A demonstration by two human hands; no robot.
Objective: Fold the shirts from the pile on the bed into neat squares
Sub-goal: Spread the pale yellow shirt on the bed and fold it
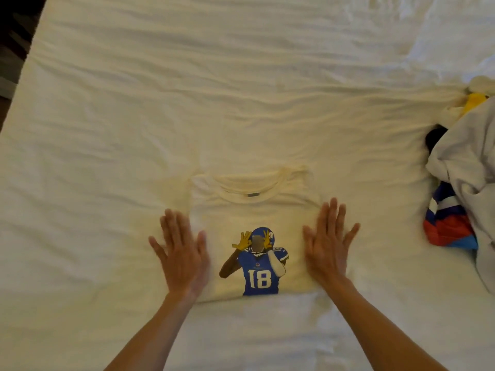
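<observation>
Cream shirt (251,210) lies folded into a rough square on the white bed (187,103), near edge, centre of view, collar at the far side, printed football player w/ no. 18 facing up. Left hand (182,253) lies flat at the shirt's left edge, fingers (174,226) straight and spread, gripping nothing. Right hand (328,250) lies flat at the right edge, fingers likewise straight and spread, nothing held. Both are slightly blurred. Pile of clothes (466,183) sits at far right of bed, well apart from the shirt: grey fabric on top, red/blue/white garment beneath, bit of yellow behind.
</observation>
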